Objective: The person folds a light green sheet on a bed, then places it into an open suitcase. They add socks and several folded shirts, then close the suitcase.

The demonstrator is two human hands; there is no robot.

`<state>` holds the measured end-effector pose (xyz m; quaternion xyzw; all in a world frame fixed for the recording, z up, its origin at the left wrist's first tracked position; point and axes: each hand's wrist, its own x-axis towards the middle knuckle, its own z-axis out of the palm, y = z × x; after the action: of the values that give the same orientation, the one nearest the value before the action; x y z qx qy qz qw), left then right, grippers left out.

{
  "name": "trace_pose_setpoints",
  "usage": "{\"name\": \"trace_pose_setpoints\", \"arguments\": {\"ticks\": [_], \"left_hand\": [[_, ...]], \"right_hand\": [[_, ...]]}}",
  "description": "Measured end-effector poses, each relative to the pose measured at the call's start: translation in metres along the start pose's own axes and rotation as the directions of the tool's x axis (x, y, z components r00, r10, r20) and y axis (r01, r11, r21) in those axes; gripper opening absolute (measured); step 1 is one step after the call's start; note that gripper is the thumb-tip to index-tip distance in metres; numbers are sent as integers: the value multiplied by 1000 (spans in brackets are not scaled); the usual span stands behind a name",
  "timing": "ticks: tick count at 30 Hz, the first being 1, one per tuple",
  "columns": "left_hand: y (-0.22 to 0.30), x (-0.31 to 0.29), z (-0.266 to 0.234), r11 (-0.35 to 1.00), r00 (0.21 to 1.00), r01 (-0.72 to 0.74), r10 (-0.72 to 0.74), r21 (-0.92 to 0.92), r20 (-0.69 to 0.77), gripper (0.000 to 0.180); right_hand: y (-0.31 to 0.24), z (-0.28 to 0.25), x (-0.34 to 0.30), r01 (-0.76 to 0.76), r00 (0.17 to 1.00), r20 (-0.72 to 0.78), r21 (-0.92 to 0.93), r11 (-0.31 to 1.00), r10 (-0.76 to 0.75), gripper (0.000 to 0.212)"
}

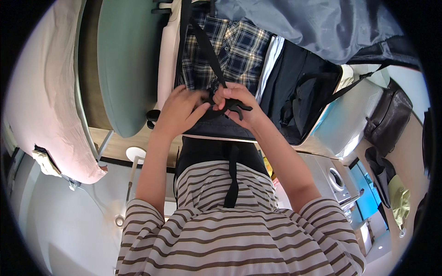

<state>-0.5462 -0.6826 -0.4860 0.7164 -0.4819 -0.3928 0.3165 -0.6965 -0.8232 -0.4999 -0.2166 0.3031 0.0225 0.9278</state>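
An open suitcase [225, 136] lies before me, packed with clothes. My right hand [239, 99] is closed round a black luggage strap [207, 48] at the case's near side; dark prongs, like part of a buckle, stick out beside its fingers. Close by on the left, my left hand [177, 110] reaches over the near left corner, its fingertips smeared by motion, so whether they grip anything is unclear. Beneath the strap is a folded navy plaid shirt [244, 50]. Black clothing [285, 87] fills the right part, with a second black strap [345, 92] slanting across the right edge.
Grey lining [317, 27] of the suitcase lid hangs over the far right. A green rounded panel [124, 64] stands left of the case, beside a pink fabric-covered surface [50, 92]. A dark leather bag [389, 117] and a washing machine [329, 177] are on the right.
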Motion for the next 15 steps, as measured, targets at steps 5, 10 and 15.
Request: {"name": "trace_pose_setpoints", "arguments": {"ticks": [5, 10, 15], "left_hand": [[8, -42, -1, 976, 986, 135, -149, -171, -76, 16], [34, -54, 2, 777, 930, 253, -358, -576, -76, 8], [65, -23, 21, 782, 954, 270, -295, -562, 48, 19]], "right_hand": [[0, -20, 3, 248, 931, -78, -583, 774, -357, 31], [8, -7, 32, 200, 783, 351, -924, -326, -514, 52], [108, -16, 85, -73, 859, 388, -553, -830, -334, 66]]}}
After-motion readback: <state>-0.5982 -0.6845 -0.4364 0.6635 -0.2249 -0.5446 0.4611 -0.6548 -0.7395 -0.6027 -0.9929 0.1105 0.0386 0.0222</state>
